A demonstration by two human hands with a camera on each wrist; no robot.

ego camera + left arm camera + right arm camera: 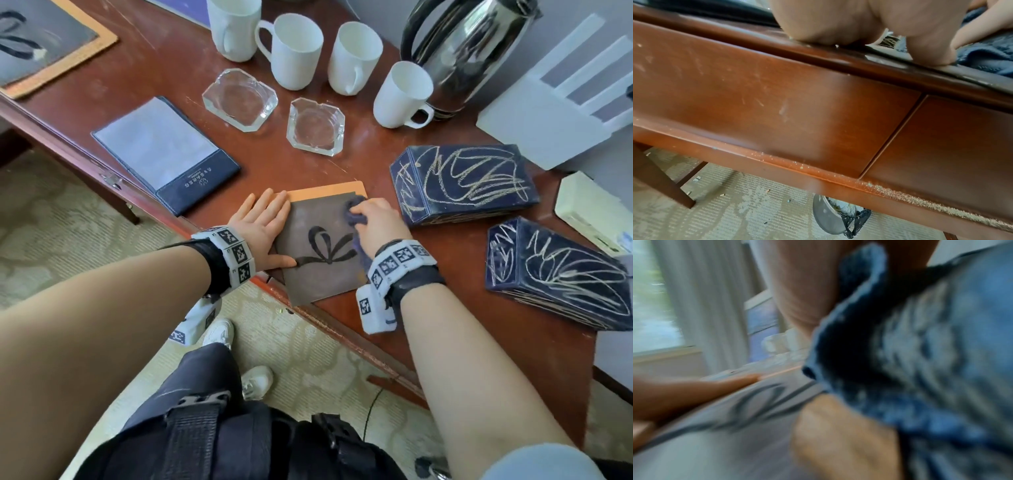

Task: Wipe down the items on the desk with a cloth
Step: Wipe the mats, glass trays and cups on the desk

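A brown-grey mat (pixel 318 270) with a dark bow drawing and an orange top edge lies at the desk's near edge, one corner hanging over it. My left hand (pixel 262 224) lies flat on the mat's left side, fingers straight, thumb on the bow drawing. My right hand (pixel 373 222) grips a bunched blue cloth (pixel 354 212) and presses it on the mat's upper right part. In the right wrist view the blue cloth (pixel 920 361) fills the right side, blurred, above the mat (pixel 748 410). The left wrist view shows my left hand (pixel 869 30) on the desk edge, with the cloth (pixel 986 55) beyond.
Several white mugs (pixel 294 51), two glass ashtrays (pixel 315 126), a steel kettle (pixel 469 51) and a dark blue folder (pixel 164 154) stand further back on the red-brown desk (pixel 462 325). Two dark blue scribbled boxes (pixel 462 181) lie right of the mat. A second mat (pixel 44 44) lies far left.
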